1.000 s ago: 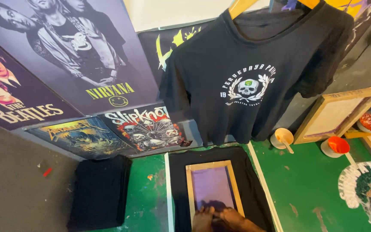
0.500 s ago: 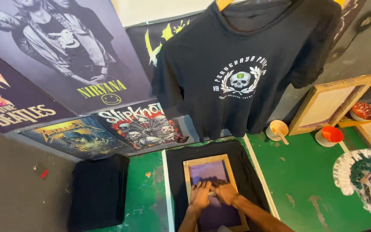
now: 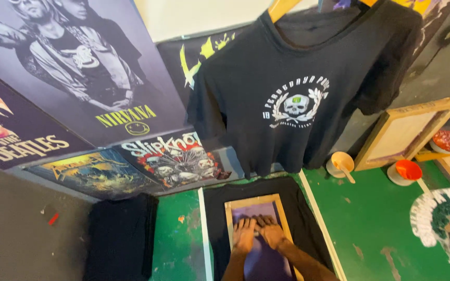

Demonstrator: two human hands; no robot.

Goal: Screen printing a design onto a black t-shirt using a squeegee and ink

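A wooden-framed printing screen (image 3: 230,218) with purple mesh lies on a black T-shirt (image 3: 300,224) spread on a board on the green table. My left hand (image 3: 244,234) and my right hand (image 3: 269,230) press flat on the mesh side by side, fingers pointing away from me and nearly touching. Neither hand holds anything. My forearms reach in from the bottom edge.
A black T-shirt with a white skull print (image 3: 292,83) hangs above the table. Posters (image 3: 79,104) lean along the left wall. A folded black stack (image 3: 121,234) lies left. To the right stand a wooden frame (image 3: 407,130), paint pots (image 3: 406,170), a cup (image 3: 339,162) and an ink-smeared plate (image 3: 446,224).
My hands have slid farther up the mesh, and more of my forearms shows. The camera has tilted down, so the table and screen sit higher in view.
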